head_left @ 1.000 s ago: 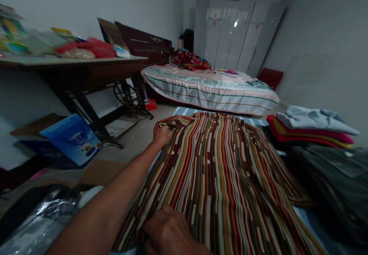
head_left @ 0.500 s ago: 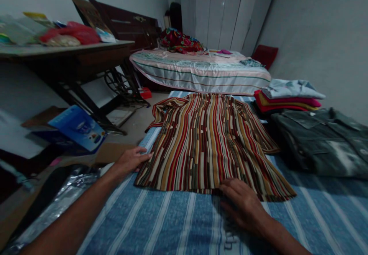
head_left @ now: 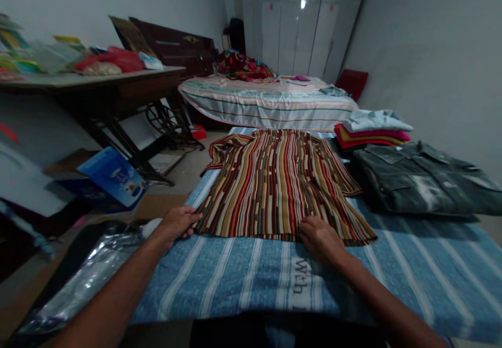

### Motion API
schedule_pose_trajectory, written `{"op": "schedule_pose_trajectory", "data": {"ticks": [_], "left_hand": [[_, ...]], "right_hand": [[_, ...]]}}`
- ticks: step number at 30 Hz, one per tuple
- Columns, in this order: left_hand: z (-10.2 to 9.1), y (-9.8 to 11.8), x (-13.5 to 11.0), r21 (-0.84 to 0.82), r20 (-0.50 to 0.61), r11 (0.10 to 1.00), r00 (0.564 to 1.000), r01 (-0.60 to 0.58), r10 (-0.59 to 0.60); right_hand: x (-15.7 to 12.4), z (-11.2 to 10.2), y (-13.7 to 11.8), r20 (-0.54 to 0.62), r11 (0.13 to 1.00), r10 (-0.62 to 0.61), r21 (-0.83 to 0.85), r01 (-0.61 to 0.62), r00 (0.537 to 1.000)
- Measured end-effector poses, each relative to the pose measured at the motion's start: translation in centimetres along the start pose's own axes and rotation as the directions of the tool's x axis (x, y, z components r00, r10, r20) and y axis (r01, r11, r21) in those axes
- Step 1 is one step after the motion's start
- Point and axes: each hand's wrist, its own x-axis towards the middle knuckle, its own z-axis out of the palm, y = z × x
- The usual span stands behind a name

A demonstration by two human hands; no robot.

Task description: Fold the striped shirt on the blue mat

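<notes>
A striped shirt (head_left: 266, 186) in brown, red, tan and cream lies spread out, its hem towards me and its sleeves out to the sides. At the hem's left corner, my left hand (head_left: 179, 223) pinches the cloth between thumb and fingers. My right hand (head_left: 319, 237) is closed on the hem right of its middle, knuckles up; its thumb is hidden. Under the shirt is a blue cloth with white stripes (head_left: 227, 269), printed with letters near my right hand.
To the right lie a folded dark denim jacket (head_left: 427, 181) and a stack of folded clothes (head_left: 372, 128). A sewing machine table (head_left: 129, 79) stands left, with a blue box (head_left: 113, 175) below. Shiny plastic packaging (head_left: 94, 269) is at lower left. A bed (head_left: 266, 100) stands behind.
My left hand has closed from loosely spread fingers to a pinch on the hem's corner. My right fingers have tightened on the hem. The view has shifted, showing the blue cloth's near edge.
</notes>
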Motion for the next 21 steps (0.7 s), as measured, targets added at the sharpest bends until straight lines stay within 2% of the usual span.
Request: {"op": "schedule_pose_trajectory", "data": {"ticks": [7, 15, 21], "left_hand": [[-0.5, -0.8, 0.4, -0.112, -0.026, 0.994, 1.0, 0.013, -0.016], [-0.5, -0.8, 0.4, -0.111, -0.026, 0.994, 1.0, -0.001, -0.002], [-0.4, -1.1, 0.3, -0.102, -0.028, 0.995, 1.0, -0.015, 0.012]], "right_hand": [[-0.7, -0.5, 0.2, 0.022, 0.998, -0.022, 0.062, 0.021, 1.0], [0.4, 0.4, -0.9, -0.01, 0.985, -0.076, -0.155, 0.074, 0.997], [0.8, 1.0, -0.6, -0.073, 0.994, -0.063, -0.096, 0.056, 0.995]]}}
